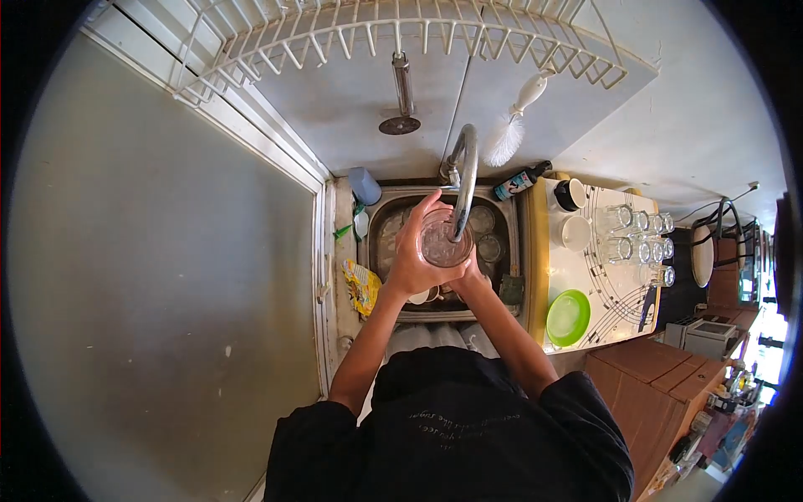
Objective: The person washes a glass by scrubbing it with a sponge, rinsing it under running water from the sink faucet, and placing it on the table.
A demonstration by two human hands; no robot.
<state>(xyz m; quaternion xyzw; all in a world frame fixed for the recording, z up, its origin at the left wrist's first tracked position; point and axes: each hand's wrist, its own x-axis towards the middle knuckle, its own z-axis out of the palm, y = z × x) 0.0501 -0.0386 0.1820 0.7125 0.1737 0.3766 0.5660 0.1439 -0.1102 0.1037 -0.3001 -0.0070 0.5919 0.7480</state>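
A clear glass (pixel 437 243) is held over the metal sink (pixel 386 219), under the end of the curved faucet (pixel 468 159). My left hand (pixel 410 259) wraps round the glass's left side and lower edge. On the right side, my right hand (pixel 470 274) also grips the glass, its fingers partly hidden behind it. More glassware (pixel 488 248) lies in the sink to the right, and a light-coloured cup (pixel 420 297) sits below my hands.
Right of the sink, a counter (pixel 598 276) bears several glasses (pixel 621 248), a white cup (pixel 575 233) and a green plate (pixel 568 318). A dark bottle (pixel 520 181) stands behind the sink's right corner. A wire rack (pixel 401 29) and brush (pixel 506 138) hang above.
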